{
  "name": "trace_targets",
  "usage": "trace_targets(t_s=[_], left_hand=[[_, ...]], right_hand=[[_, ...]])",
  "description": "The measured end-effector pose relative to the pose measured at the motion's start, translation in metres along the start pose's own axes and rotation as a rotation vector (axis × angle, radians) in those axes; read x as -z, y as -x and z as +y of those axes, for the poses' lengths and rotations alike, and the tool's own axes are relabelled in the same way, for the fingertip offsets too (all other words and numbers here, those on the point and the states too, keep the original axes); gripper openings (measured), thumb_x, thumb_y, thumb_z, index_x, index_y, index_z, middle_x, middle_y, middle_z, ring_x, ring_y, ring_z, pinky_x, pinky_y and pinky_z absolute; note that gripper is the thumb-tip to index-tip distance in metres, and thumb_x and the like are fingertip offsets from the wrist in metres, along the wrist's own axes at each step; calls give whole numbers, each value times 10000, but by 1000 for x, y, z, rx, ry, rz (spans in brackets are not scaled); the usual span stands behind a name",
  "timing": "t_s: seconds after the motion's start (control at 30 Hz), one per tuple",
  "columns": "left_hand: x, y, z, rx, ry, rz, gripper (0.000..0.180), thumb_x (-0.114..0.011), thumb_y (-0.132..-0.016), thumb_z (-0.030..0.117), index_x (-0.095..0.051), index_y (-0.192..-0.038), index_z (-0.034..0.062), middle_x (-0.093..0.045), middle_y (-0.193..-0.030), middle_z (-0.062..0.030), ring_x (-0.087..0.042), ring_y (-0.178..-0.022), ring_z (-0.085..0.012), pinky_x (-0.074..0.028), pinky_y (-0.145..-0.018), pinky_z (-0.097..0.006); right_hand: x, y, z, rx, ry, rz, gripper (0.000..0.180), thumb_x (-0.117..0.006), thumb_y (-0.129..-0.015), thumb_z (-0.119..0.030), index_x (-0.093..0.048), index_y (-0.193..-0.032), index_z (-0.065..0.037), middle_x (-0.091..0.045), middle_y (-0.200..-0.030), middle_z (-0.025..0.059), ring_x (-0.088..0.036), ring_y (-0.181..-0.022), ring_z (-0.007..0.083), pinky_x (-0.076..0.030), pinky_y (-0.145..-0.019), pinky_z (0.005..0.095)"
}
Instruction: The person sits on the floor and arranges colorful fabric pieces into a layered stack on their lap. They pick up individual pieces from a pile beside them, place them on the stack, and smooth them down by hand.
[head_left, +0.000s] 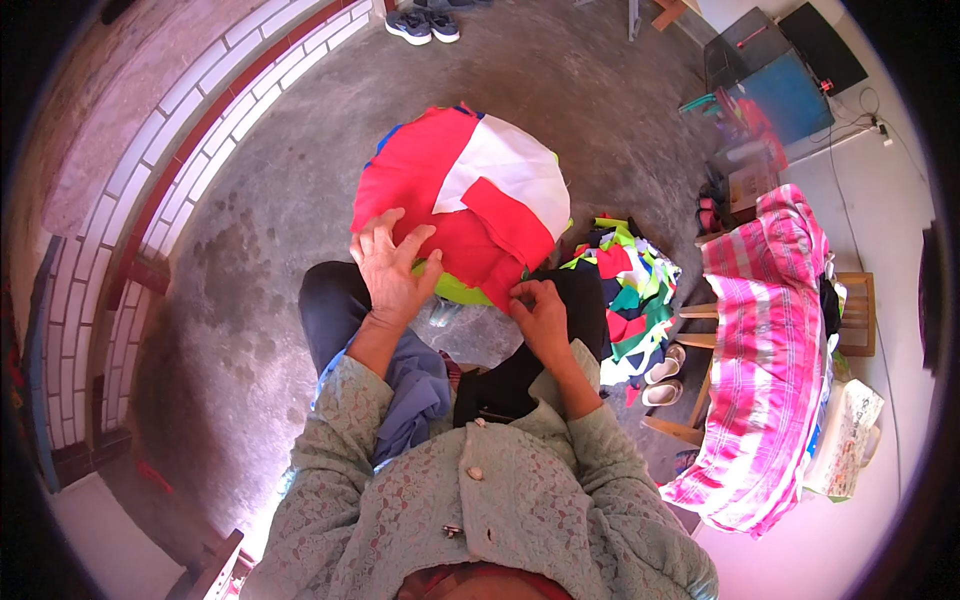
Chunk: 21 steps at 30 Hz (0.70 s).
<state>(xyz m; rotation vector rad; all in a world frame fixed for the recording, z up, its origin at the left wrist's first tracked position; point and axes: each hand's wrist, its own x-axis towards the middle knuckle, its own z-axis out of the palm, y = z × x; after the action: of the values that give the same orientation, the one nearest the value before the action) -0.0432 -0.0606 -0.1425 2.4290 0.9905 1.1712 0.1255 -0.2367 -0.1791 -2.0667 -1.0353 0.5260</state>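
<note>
A round patchwork cloth piece (410, 170), red and white with blue and lime-green edges, rests over my knees. A folded red cloth strip (510, 218) lies slantwise across its white part. My left hand (392, 268) is over the red area at the near left, fingers spread and thumb apart, with nothing seen in it. At the near right edge, my right hand (541, 318) has its thumb and fingertips pinched together at a red cloth flap (497, 287). Anything small between those fingertips is hidden. Lime-green cloth (460, 290) shows beneath, between the hands.
A heap of coloured fabric scraps (635, 290) lies right of my knee. Beside it are light slippers (662, 377) and a wooden seat draped with a pink checked cloth (760, 370). Dark shoes (423, 26) stand on the grey floor (250, 260) far ahead; a white-brick step (185, 150) runs along the left.
</note>
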Motion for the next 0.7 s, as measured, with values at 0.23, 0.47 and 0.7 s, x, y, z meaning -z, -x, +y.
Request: trace_targets(t_s=[0.23, 0.47, 0.7], left_hand=[[-13, 13, 19, -283, 135, -263, 355, -700, -708, 284, -645, -1033, 149, -540, -1204, -89, -433, -1234, -263, -265, -1027, -535], [-27, 16, 28, -295, 110, -256, 279, -679, -734, 223, -667, -1001, 145, -562, -1141, -79, -471, -1178, -273, -257, -1033, -556], [-32, 19, 26, -427, 79, -168, 177, -661, -729, 182, -675, -901, 142, -568, -1099, -72, -487, -1149, -259, -311, -1005, -541]], right_hand=[[9, -16, -50, 140, 68, 156, 287, -668, -779, -95, -539, -1035, -98, -514, -926, 107, -564, -698, 268, -466, -632, 359], [7, -30, -53, 189, 111, 235, 278, -677, -777, -93, -548, -1024, -95, -519, -941, 105, -572, -813, 286, -479, -685, 364], [9, -39, -29, 260, 196, 263, 281, -649, -787, -79, -570, -1055, -103, -516, -1108, 143, -541, -1000, 311, -451, -828, 371]])
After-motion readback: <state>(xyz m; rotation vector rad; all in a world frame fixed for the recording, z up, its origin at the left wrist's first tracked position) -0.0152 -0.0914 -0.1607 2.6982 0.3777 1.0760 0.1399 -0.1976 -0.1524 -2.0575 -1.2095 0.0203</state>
